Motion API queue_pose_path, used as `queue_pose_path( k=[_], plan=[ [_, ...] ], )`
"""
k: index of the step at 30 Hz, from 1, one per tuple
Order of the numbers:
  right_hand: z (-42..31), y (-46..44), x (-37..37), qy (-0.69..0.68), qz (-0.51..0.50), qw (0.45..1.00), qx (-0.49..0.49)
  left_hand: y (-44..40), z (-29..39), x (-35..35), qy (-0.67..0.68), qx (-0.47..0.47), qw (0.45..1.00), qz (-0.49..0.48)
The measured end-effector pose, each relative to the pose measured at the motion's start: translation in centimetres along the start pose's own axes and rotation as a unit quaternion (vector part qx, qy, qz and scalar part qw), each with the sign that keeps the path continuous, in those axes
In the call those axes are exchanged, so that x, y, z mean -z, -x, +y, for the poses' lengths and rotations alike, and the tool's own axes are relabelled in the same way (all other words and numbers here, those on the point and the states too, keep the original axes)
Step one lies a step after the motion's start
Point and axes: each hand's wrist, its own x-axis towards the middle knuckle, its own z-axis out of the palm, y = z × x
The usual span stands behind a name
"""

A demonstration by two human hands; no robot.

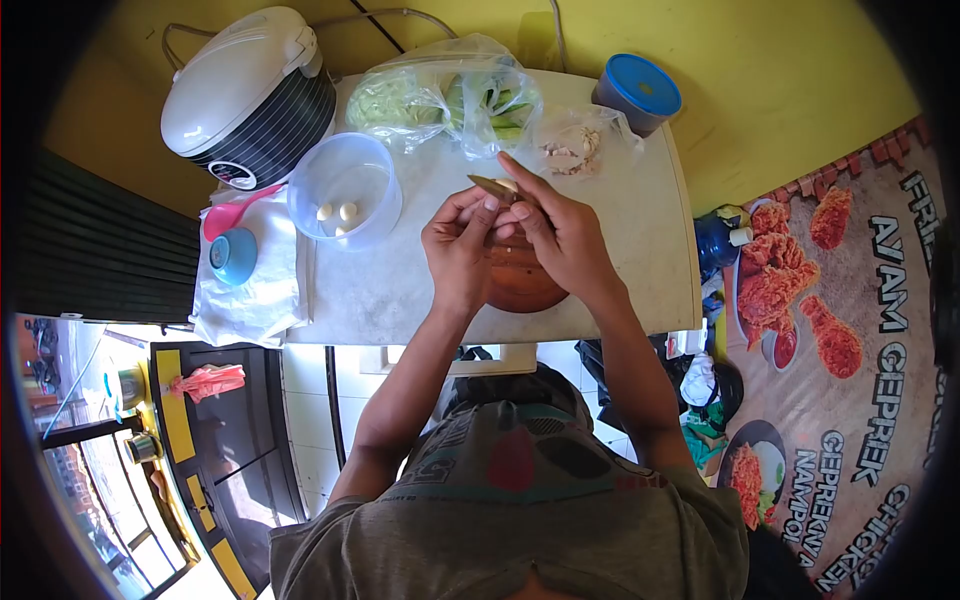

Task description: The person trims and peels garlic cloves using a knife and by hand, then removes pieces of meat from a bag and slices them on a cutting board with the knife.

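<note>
My left hand [462, 245] and my right hand [562, 235] meet above the middle of the table. A small knife [487, 185] is in my right hand, its blade pointing left over my left fingertips. A pale garlic clove [509, 186] shows between the hands, pinched by my left fingers; much of it is hidden. Below the hands sits a round brown wooden board [522, 275], partly covered by them. To the left, a clear plastic tub [378, 195] holds several pale peeled cloves [347, 211]. Beyond my right hand, garlic [570, 150] lies in a thin plastic bag.
A rice cooker [250, 95] stands back left, near a pink spoon [238, 212] and a blue bowl [233, 256] on white plastic. Bagged green vegetables [440, 100] lie at the back. A blue-lidded container [640, 90] occupies the far right corner of the table [640, 260].
</note>
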Motion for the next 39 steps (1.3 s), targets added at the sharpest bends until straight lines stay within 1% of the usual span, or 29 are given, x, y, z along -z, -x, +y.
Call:
queue_pose_path(
  k=[3, 6, 8, 10, 14, 17, 19, 20, 22, 24, 26, 27, 29, 31, 32, 33, 34, 35, 36, 37, 38, 39],
  plan=[
    [-0.7, 0.0, 0.0, 0.004, -0.013, 1.0, -0.014, 0.1, 0.2, -0.2, -0.002, -0.014, 1.0, 0.008],
    [-1.0, -0.1, 0.0, 0.045, -0.008, 0.999, -0.009, 0.2, 0.3, 0.0, -0.034, -0.049, 0.998, -0.023],
    [-1.5, -0.1, 0.0, 0.068, -0.006, 0.998, -0.007, 0.4, 0.6, -0.6, -0.118, -0.092, 0.989, 0.011],
    [-2.0, -0.2, 0.2, 0.068, -0.017, 0.997, -0.041, 0.5, 0.5, -0.8, -0.125, -0.106, 0.986, 0.012],
    [-2.1, -0.1, 0.2, 0.068, -0.027, 0.996, -0.042, 0.6, 0.6, -0.7, -0.157, -0.133, 0.979, 0.014],
    [-1.4, -0.1, -0.3, 0.064, -0.018, 0.998, -0.016, 0.7, 0.6, -0.8, -0.163, -0.152, 0.974, 0.027],
    [-1.3, 0.1, -0.7, -0.009, 0.009, 1.0, 0.003, 0.8, 0.6, -0.8, -0.17, -0.165, 0.971, 0.024],
    [-1.3, 0.1, -0.6, -0.008, 0.009, 1.0, 0.005, 0.6, 0.6, -0.9, -0.177, -0.181, 0.967, 0.022],
    [-1.6, 0.1, -0.5, -0.052, -0.01, 0.999, -0.014, 0.6, 0.7, -0.7, -0.173, -0.185, 0.967, 0.012],
    [-1.8, 0.2, -0.3, -0.068, -0.012, 0.997, -0.026, 0.4, 0.5, -0.3, -0.171, -0.188, 0.967, 0.0],
    [-2.0, 0.4, -0.1, -0.085, -0.015, 0.995, -0.041, 0.3, 0.2, 0.4, -0.228, -0.222, 0.948, -0.01],
    [-2.1, 0.4, -0.1, -0.096, -0.022, 0.994, -0.054, 0.2, 0.2, 0.6, -0.228, -0.222, 0.948, -0.011],
    [-1.9, 0.5, -0.1, -0.105, -0.027, 0.992, -0.069, 0.2, 0.2, 0.6, -0.254, -0.249, 0.934, -0.018],
    [-1.6, 0.6, -0.6, -0.126, 0.031, 0.991, -0.018, 0.4, 0.0, 0.5, -0.25, -0.252, 0.935, -0.019],
    [-1.7, 0.7, -0.5, -0.126, 0.032, 0.991, -0.019, 0.5, -0.1, 0.4, -0.247, -0.257, 0.934, -0.019],
    [-2.0, 0.8, -0.2, -0.256, 0.001, 0.959, -0.124, 0.6, 0.1, 0.1, -0.248, -0.256, 0.934, -0.019],
    [-2.2, 0.9, 0.1, -0.378, -0.031, 0.897, -0.225, 0.8, 0.5, -0.3, -0.229, -0.239, 0.943, -0.031],
    [-2.5, 0.9, 0.4, -0.379, -0.032, 0.897, -0.227, 0.9, 0.7, -0.6, -0.209, -0.222, 0.951, -0.043],
    [-2.7, 0.9, 0.8, -0.435, -0.048, 0.859, -0.266, 1.0, 0.7, -0.6, -0.211, -0.221, 0.951, -0.041],
    [-2.8, 1.0, 1.0, -0.487, -0.064, 0.816, -0.304, 1.0, 0.7, -0.7, -0.193, -0.197, 0.961, -0.036],
    [-2.6, 1.0, 1.3, -0.487, -0.065, 0.816, -0.304, 1.0, 0.7, -0.7, -0.175, -0.173, 0.969, -0.032],
    [-2.3, 1.0, 1.5, -0.435, -0.084, 0.855, -0.269, 1.0, 0.8, -0.8, -0.175, -0.173, 0.969, -0.031]
  ],
)
